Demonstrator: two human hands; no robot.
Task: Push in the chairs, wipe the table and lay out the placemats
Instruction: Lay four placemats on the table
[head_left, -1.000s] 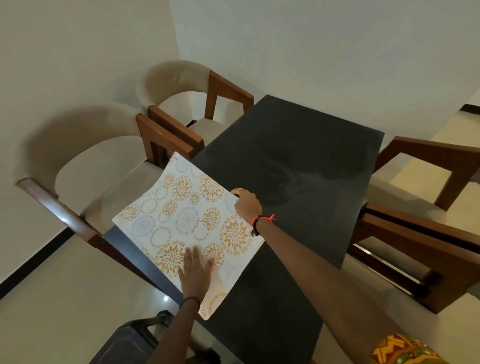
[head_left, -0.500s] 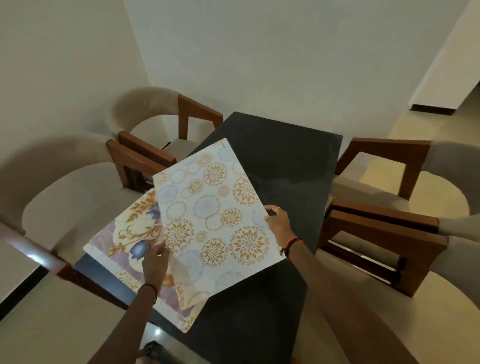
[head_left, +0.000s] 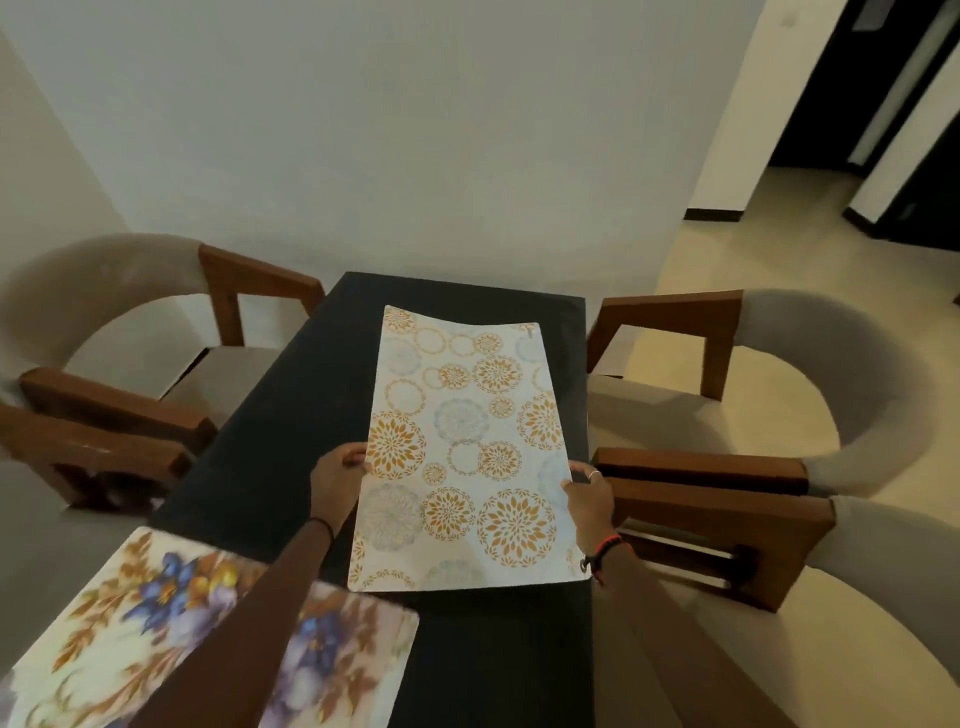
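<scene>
While curled — both hands (head_left: 336, 483) (head_left: 592, 500) on placemat (head_left: 457, 447) edges

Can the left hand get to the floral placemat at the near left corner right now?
Probably yes, once freed. The left hand grips the circle-patterned placemat together with the right hand; the floral placemat lies just beneath the left forearm, with nothing else over it.

Dim indoor light, wide-angle warp, blurred edges
</scene>
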